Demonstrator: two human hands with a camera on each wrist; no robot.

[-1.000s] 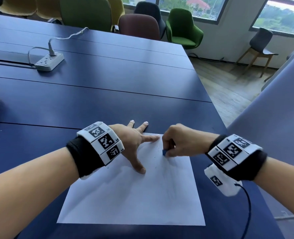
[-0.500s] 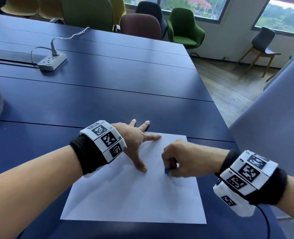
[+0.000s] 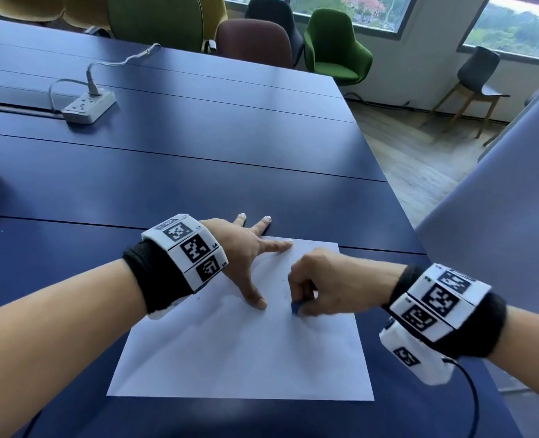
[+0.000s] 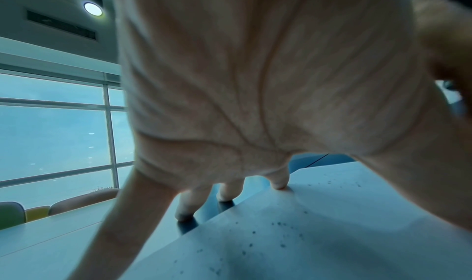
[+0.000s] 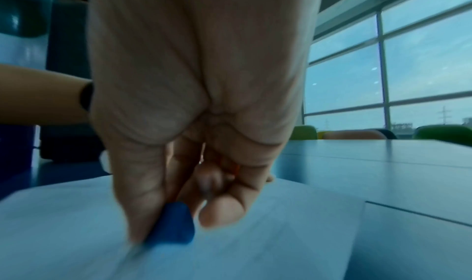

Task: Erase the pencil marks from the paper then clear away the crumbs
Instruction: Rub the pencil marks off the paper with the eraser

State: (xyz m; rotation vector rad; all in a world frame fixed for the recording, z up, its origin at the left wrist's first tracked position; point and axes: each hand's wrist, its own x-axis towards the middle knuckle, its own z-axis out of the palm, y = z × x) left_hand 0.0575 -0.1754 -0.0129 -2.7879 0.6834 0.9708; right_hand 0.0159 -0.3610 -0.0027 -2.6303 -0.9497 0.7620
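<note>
Paper (image 3: 246,352), eraser (image 3: 296,307) pinched, right hand (image 3: 322,287)

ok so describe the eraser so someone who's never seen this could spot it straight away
Start at the white paper lying near the front edge of the dark blue table. The right hand is curled over the sheet, and the eraser is the small stub pinched in its fingertips, pressed to the page. It is the only bright blue thing on the white sheet.
</note>
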